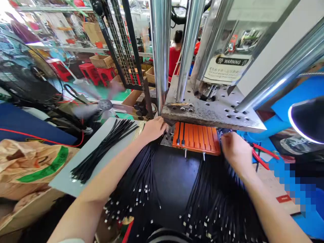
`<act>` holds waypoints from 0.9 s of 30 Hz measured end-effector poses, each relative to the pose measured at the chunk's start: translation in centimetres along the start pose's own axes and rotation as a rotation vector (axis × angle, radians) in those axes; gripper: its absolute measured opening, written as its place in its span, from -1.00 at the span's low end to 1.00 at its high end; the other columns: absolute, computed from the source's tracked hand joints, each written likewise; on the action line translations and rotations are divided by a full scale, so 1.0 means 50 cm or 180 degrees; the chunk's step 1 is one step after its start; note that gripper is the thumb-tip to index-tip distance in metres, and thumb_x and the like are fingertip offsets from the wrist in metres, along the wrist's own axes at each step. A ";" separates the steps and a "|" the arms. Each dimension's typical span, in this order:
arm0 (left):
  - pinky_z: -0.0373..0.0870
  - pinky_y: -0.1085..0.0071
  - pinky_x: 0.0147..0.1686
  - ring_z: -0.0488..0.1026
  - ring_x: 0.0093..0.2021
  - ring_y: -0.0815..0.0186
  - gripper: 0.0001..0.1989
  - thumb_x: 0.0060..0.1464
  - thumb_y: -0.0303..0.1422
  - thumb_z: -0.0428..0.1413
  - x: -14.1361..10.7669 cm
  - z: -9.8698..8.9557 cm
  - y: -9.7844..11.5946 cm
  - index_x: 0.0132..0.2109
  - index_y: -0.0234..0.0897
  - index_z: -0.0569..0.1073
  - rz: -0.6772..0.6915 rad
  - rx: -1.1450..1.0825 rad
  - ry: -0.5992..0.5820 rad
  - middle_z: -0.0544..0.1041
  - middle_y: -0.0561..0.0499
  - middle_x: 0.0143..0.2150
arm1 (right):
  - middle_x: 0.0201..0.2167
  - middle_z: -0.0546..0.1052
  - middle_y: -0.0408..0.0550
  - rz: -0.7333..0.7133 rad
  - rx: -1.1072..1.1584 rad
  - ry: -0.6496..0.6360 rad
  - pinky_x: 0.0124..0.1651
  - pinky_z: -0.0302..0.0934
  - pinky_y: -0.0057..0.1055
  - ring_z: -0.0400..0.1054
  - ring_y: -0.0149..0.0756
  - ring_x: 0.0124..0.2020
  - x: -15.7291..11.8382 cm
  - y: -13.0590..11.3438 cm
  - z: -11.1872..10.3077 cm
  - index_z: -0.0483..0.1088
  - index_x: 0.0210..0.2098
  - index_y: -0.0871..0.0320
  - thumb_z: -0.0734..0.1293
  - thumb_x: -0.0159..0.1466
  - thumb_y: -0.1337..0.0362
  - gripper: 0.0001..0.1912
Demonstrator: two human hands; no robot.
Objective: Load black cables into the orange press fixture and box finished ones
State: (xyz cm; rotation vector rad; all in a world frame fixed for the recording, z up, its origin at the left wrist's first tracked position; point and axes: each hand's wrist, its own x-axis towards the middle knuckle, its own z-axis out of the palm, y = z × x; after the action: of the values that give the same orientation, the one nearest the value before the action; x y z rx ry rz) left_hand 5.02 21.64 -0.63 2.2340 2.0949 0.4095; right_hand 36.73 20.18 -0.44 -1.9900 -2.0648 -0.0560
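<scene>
An orange slotted fixture plate (pixel 197 137) lies under the steel press platen; two black cable ends sit in its leftmost slots. My left hand (pixel 155 129) is just left of the plate, over the top of a bundle of hanging black cables (pixel 146 165). Its fingers curl in, and what they hold is hidden. At the plate's right edge my right hand (pixel 234 148) is closed and slightly blurred, beside more dark cables; its fingertips face away. Another black cable bundle (pixel 103 148) lies on the grey board (pixel 68 172) to the left. More cables (pixel 205 195) with metal tips hang below the plate.
The steel press platen (pixel 212 109) on shiny columns overhangs both hands and bears a warning label (pixel 227 69). Red-handled pliers (pixel 263 157) lie at right near a lamp (pixel 308 119). Two fans stand at left. A person in red (pixel 174 59) is in the background.
</scene>
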 end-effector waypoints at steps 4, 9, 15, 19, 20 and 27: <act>0.38 0.15 -0.15 0.50 -0.11 -0.07 -0.68 0.18 -0.16 0.02 -0.075 0.016 -0.075 -0.27 -0.36 0.49 -0.0772 0.0233 -0.0333 0.54 -0.28 -0.22 | -0.31 0.57 0.24 0.0023 -0.0914 -0.1214 -0.28 0.23 -0.23 0.49 0.09 -0.23 -0.044 0.085 0.028 0.48 -0.27 0.24 0.16 0.39 0.07 -0.60; 0.33 0.35 -0.26 0.48 -0.30 0.20 -0.79 0.19 -0.27 -0.03 -0.082 0.012 -0.097 -0.30 -0.28 0.41 -0.0615 -0.0200 -0.0333 0.52 -0.06 -0.37 | -0.31 0.59 0.12 0.0229 -0.0562 -0.1292 -0.29 0.17 -0.33 0.50 -0.03 -0.20 -0.048 0.081 0.022 0.46 -0.35 0.16 0.15 0.38 0.13 -0.65; 0.16 0.50 -0.46 0.22 -0.50 0.43 -0.75 0.19 -0.18 0.01 -0.108 -0.050 -0.029 -0.33 -0.26 0.30 0.0357 -0.1769 -0.0100 0.35 0.13 -0.49 | -0.29 0.58 0.11 0.0154 -0.0434 -0.1146 -0.34 0.13 -0.34 0.49 -0.04 -0.23 -0.057 0.069 0.040 0.46 -0.28 0.13 0.20 0.34 0.08 -0.70; 0.14 0.52 -0.51 0.22 -0.54 0.46 -0.78 0.21 -0.22 0.03 -0.123 -0.084 0.035 -0.33 -0.26 0.29 0.0558 -0.2211 -0.0203 0.30 0.17 -0.54 | -0.40 0.55 0.02 0.0309 0.0190 -0.0732 -0.35 0.13 -0.36 0.46 -0.14 -0.33 -0.065 0.070 0.041 0.40 -0.41 0.13 0.25 0.29 0.18 -0.79; 0.16 0.53 -0.51 0.23 -0.55 0.47 -0.80 0.20 -0.24 0.03 -0.123 -0.089 0.051 -0.33 -0.26 0.29 0.0605 -0.2355 -0.0240 0.30 0.17 -0.53 | -0.46 0.52 -0.04 0.0313 0.0511 -0.0531 -0.35 0.13 -0.37 0.43 -0.19 -0.39 -0.073 0.070 0.031 0.37 -0.44 0.12 0.26 0.28 0.17 -0.79; 0.35 0.55 -0.53 0.36 -0.55 0.49 -0.84 0.15 -0.32 0.09 -0.086 -0.112 0.191 -0.21 -0.30 0.50 0.1105 -0.3173 -0.1030 0.40 0.08 -0.40 | -0.56 0.37 -0.21 -0.0819 0.2565 -0.0079 -0.46 0.10 -0.48 0.22 -0.40 -0.54 -0.136 -0.023 -0.086 0.29 -0.43 0.10 0.23 0.32 0.18 -0.79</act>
State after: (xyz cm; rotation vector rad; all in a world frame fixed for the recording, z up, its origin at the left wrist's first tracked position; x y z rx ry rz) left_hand 12.85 15.85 6.19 1.8208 0.9686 0.8097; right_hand 36.42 12.57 2.38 -1.2364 -1.9013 0.6444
